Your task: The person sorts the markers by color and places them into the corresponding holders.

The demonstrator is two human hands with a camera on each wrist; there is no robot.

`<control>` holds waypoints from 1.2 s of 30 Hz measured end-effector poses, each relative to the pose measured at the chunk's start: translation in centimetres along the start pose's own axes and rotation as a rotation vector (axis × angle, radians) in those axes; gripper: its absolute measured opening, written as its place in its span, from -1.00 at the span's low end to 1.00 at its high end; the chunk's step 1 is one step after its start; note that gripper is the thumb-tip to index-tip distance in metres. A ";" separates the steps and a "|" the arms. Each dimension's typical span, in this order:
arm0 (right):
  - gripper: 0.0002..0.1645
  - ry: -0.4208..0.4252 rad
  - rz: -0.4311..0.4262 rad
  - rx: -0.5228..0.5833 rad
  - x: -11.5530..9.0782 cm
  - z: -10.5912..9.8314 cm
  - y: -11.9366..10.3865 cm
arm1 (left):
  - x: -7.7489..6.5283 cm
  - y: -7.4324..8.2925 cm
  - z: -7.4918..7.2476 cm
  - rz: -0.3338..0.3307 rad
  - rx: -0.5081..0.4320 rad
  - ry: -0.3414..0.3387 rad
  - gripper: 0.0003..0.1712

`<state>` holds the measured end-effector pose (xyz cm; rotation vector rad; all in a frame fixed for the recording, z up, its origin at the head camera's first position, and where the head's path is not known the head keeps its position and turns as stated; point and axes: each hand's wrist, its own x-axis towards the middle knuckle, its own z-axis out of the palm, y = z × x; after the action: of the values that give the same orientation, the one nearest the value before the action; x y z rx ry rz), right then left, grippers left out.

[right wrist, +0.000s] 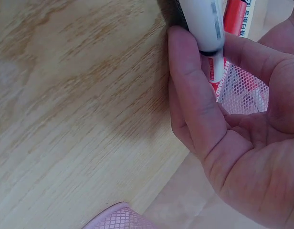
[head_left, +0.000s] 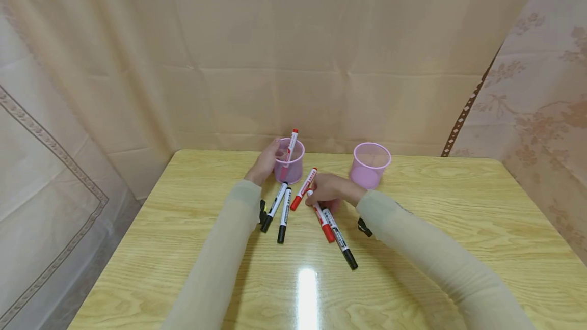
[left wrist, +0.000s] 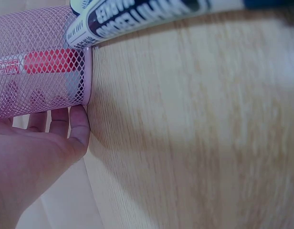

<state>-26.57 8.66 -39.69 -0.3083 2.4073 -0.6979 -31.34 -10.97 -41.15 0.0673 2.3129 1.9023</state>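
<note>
Your wood-grain table [head_left: 458, 192] carried the left pink cup [head_left: 293, 172], upright near the far edge. To its right, well apart, stood your right pink cup [head_left: 367, 177]. On your side of the left pink cup lay the first black-capped marker [head_left: 276, 204], its far end near the base — and just beside it the second black-capped marker [head_left: 285, 213]. Nearer you and rightward of that cup lay the upper red-capped marker [head_left: 304, 189], then the lower red-capped marker [head_left: 323, 224] and the third black-capped marker [head_left: 340, 238], close together — their far ends partly hidden.
</note>
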 end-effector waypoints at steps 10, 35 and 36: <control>-0.74 -0.004 -0.008 0.008 -0.4 -0.3 -0.2 | 0.0 0.1 0.0 -0.001 0.006 -0.008 -0.35; -0.78 0.060 -0.071 0.025 -0.1 -1.0 -0.8 | 0.0 0.1 -0.1 -0.008 0.016 -0.010 -0.33; -0.78 0.069 -0.083 0.010 -0.1 -1.1 -0.9 | 0.0 0.1 -0.1 -0.005 0.019 -0.013 -0.33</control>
<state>-27.09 8.41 -38.41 -0.3876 2.4671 -0.7686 -31.35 -11.08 -41.06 0.0753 2.3206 1.8720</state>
